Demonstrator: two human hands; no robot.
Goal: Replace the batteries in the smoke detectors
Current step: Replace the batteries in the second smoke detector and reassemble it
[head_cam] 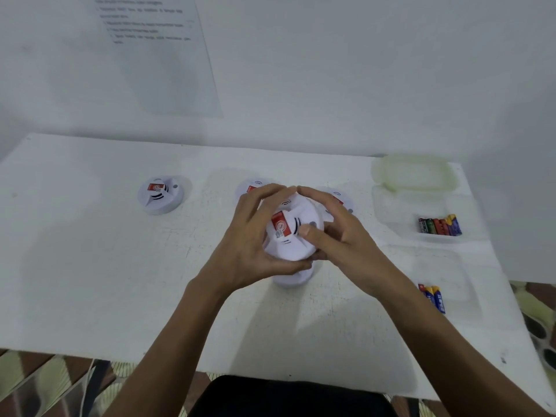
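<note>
Both hands [249, 236] [337, 233] grip one red-labelled smoke detector [290, 233].

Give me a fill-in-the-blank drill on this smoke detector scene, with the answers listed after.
The left hand and right hand grip a smoke detector whose label is ____. A lone detector sits on the table to the ____ of the hands. The row of batteries lies at the table's ____ side.
Answers: red; left; right.
</note>
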